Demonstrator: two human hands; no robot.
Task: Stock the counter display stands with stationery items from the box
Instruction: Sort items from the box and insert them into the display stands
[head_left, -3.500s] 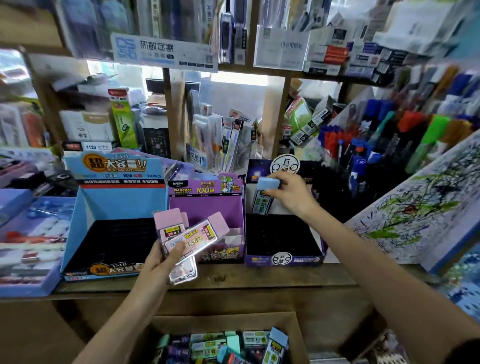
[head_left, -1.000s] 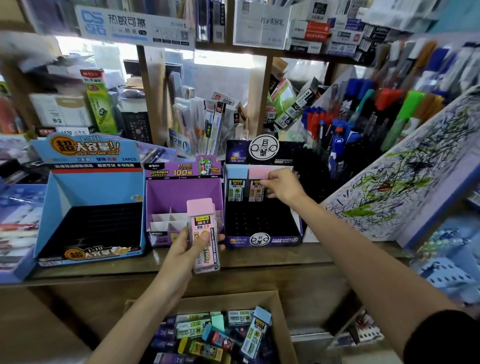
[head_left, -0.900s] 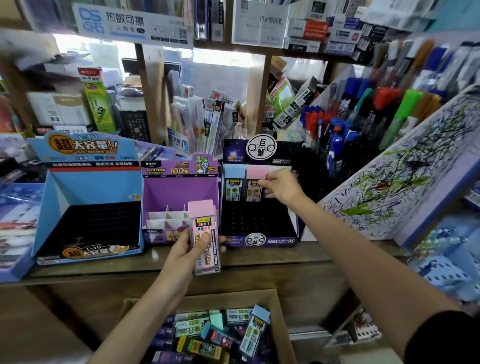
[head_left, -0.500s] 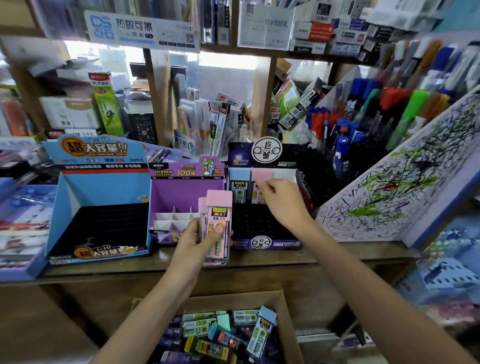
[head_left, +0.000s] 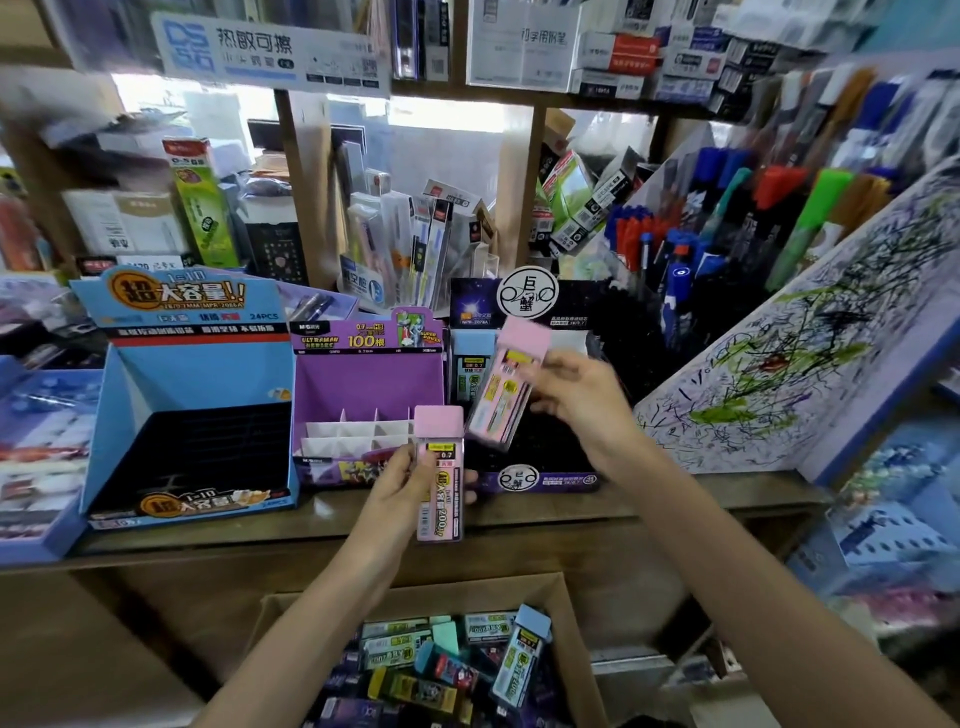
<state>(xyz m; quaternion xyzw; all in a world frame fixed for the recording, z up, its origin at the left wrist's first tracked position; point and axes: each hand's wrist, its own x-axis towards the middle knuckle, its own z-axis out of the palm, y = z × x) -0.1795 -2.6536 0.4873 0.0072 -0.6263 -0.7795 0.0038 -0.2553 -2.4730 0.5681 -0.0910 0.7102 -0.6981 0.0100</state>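
Head view: since half a second earlier, your right hand (head_left: 571, 395) had left the dark stand (head_left: 540, 478) and now pinched the tilted pink case (head_left: 506, 395) just in front of it. Your left hand (head_left: 400, 493) gripped the upright pink case (head_left: 439, 478) nearer you, above the wooden tabletop (head_left: 649, 499). The cardboard box (head_left: 566, 623) sat below its near edge. Pen racks (head_left: 779, 208) at far right were blurred.

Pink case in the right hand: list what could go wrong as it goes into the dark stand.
The right hand holds the pink case tilted; it might meet its slot crooked or slip from the grip.
It could knock the blue case standing in the dark stand.
The left hand holds a second pink case by the counter edge; dropped, it would likely fall into the box.
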